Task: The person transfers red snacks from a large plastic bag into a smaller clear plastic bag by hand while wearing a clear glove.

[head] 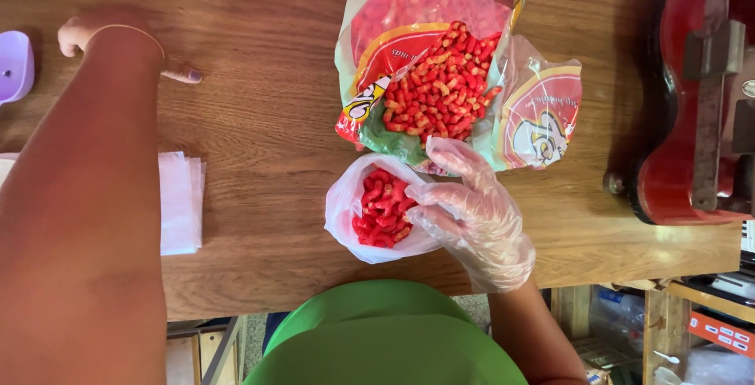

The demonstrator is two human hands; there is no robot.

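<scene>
The right hand [476,216] wears a thin, clear plastic glove, loose and crinkled, ending in a baggy cuff at the wrist. The left hand [102,35] is bare, with a thin gold-coloured bangle [130,31] round the wrist. Both forearms are bare of sleeves. A bright green garment [385,338] covers the body below.

small bag [377,210]: clear plastic, open-mouthed, part-filled with red puffed snacks, lying just below the large snack bag [440,62], touching it.

The big snack bag [429,7] runs off the top edge; the red machine [692,102] off the right.
</scene>
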